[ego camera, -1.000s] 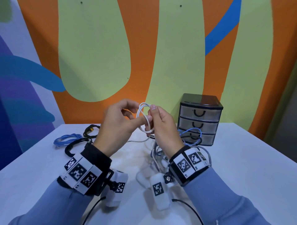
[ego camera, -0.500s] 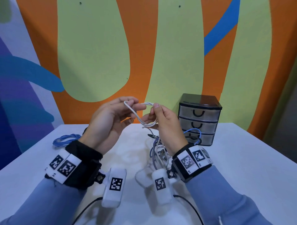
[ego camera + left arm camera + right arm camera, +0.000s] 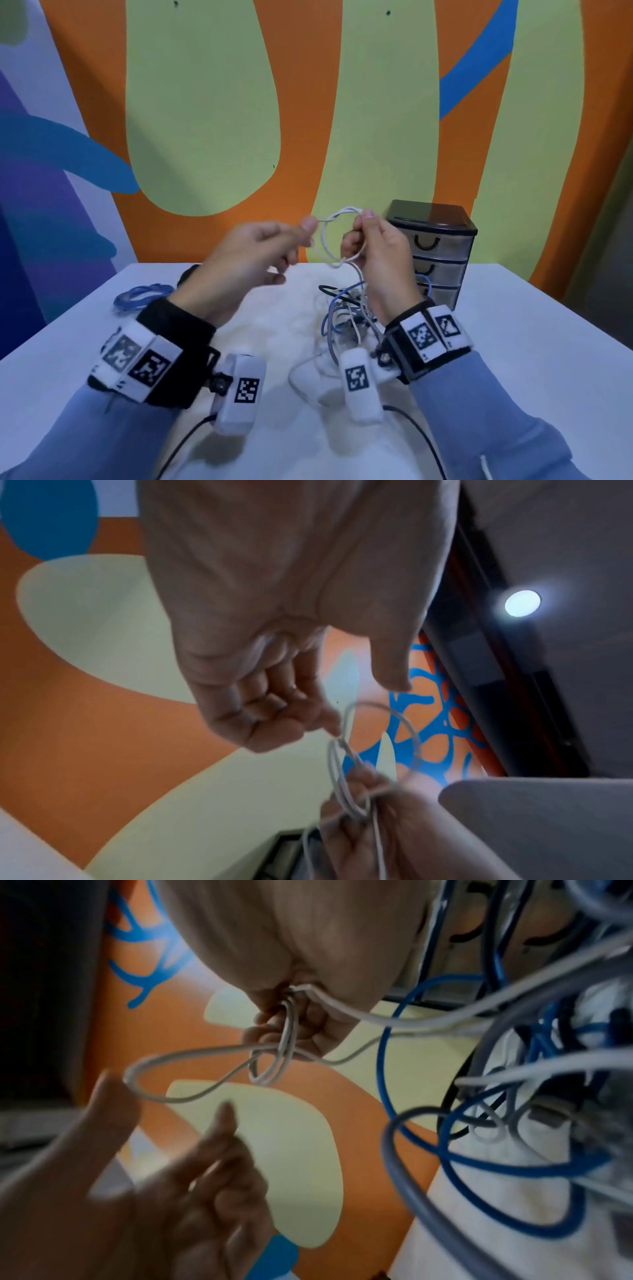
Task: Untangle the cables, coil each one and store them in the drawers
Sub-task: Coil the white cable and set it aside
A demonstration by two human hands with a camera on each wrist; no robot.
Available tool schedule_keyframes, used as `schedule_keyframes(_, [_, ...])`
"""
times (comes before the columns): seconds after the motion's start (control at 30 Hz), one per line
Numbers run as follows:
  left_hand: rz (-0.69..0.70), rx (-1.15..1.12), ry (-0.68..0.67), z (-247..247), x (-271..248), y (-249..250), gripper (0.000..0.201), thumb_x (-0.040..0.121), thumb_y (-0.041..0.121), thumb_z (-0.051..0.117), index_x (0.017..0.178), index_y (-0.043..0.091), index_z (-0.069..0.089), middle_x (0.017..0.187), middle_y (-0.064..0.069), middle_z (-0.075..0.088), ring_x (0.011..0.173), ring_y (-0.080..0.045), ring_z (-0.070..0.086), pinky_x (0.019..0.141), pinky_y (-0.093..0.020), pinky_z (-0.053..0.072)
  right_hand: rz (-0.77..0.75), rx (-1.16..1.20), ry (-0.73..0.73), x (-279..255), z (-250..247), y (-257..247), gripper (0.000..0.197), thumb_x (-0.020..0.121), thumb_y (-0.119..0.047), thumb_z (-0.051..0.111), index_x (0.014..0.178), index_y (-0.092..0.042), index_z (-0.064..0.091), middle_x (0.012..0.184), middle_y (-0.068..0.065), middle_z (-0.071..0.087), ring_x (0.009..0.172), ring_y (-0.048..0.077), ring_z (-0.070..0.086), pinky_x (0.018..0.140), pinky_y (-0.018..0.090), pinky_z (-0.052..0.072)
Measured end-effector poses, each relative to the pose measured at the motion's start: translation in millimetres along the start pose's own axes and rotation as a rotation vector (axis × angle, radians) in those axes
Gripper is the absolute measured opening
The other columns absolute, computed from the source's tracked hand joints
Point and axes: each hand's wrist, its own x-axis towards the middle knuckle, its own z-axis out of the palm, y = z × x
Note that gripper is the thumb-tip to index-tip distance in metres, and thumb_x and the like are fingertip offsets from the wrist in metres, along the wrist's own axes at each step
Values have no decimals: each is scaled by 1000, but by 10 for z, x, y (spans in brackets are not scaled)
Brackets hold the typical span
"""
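I hold a thin white cable [image 3: 323, 241] in the air in front of the wall. My right hand [image 3: 375, 248] grips its small wound coil [image 3: 286, 1039], thumb on top. My left hand [image 3: 260, 255], blurred, has curled fingers and holds the left end of a wider loop [image 3: 154, 1077] at the thumb tip [image 3: 310, 224]. The cable's tail drops into a tangle of blue, grey, white and black cables [image 3: 346, 310] on the white table [image 3: 531, 342] under my right wrist. A black three-drawer unit [image 3: 442, 245] stands just right of my right hand, its drawers closed.
A coiled blue cable [image 3: 142, 296] lies on the table at the left. A black cable [image 3: 186, 274] shows behind my left wrist. The painted wall rises directly behind the table's far edge.
My left hand has drawn away leftward from the right hand, pulling a loop of the white cable out wider. The right hand keeps its grip on the coil.
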Motion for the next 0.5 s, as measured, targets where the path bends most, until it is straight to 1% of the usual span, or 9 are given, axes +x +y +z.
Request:
schedule_keyframes(0.03, [0, 47, -38, 56, -14, -37, 56, 83, 51, 85, 99, -2, 74, 73, 2, 55, 69, -14, 47, 67, -29, 43, -47, -70, -26, -41, 47, 21, 34, 114, -23, 41, 83, -13, 54, 59, -1, 58, 54, 11, 50, 59, 23, 45])
schedule_keyframes(0.1, [37, 72, -38, 124, -51, -84, 45, 82, 45, 85, 94, 2, 78, 71, 3, 58, 72, -15, 46, 67, -27, 44, -123, -166, -50, -104, 105, 46, 35, 114, -22, 41, 84, -11, 55, 62, 5, 62, 54, 11, 53, 60, 22, 48])
schedule_keyframes(0.17, [41, 73, -17, 119, -50, -88, 32, 90, 36, 79, 90, 4, 79, 78, -1, 66, 74, -15, 53, 70, -27, 49, -151, -194, -40, -115, 113, 55, 34, 114, -22, 41, 85, -10, 55, 63, 5, 63, 55, 11, 54, 60, 20, 48])
schedule_keyframes(0.23, [-11, -57, -41, 72, -29, -57, 30, 101, 31, 68, 87, 5, 74, 83, -8, 71, 84, -18, 65, 81, -30, 57, -126, -162, -16, -81, 81, 61, 35, 114, -23, 41, 85, -10, 56, 63, 3, 65, 57, 13, 57, 64, 24, 49])
schedule_keyframes(0.3, [-70, -299, -46, 2, 10, -20, 27, 104, 31, 60, 87, 10, 66, 71, -8, 63, 93, -24, 74, 96, -36, 59, -91, -136, 0, -34, 34, 73, 37, 114, -26, 41, 84, -13, 57, 67, 2, 68, 63, 15, 61, 72, 32, 52])
schedule_keyframes(0.33, [-83, -404, -39, -29, 20, 4, 25, 105, 30, 59, 90, 11, 64, 65, -4, 55, 89, -24, 74, 100, -39, 60, -88, -147, 1, -20, 18, 81, 38, 114, -27, 41, 83, -14, 58, 70, 2, 69, 66, 16, 62, 76, 35, 53])
schedule_keyframes(0.37, [-94, -468, -30, -49, 22, 27, 23, 105, 29, 59, 93, 10, 65, 63, -1, 47, 77, -21, 70, 97, -41, 61, -96, -175, 2, -10, 6, 90, 38, 114, -27, 41, 83, -15, 59, 71, 1, 69, 69, 16, 63, 79, 37, 53])
schedule_keyframes(0.43, [-110, -491, -15, -88, 16, 49, 25, 105, 28, 59, 105, 4, 69, 65, 3, 38, 56, -11, 46, 73, -32, 59, -125, -243, 18, 2, -10, 93, 39, 114, -28, 41, 81, -17, 60, 72, -1, 69, 70, 15, 61, 78, 36, 51])
schedule_keyframes(0.5, [-112, -468, -21, -139, 21, 50, 34, 102, 26, 61, 118, -3, 70, 69, 4, 33, 52, -7, 26, 56, -20, 37, -153, -309, 48, 20, -44, 84, 39, 113, -31, 40, 81, -18, 60, 71, -2, 68, 71, 14, 60, 76, 35, 49])
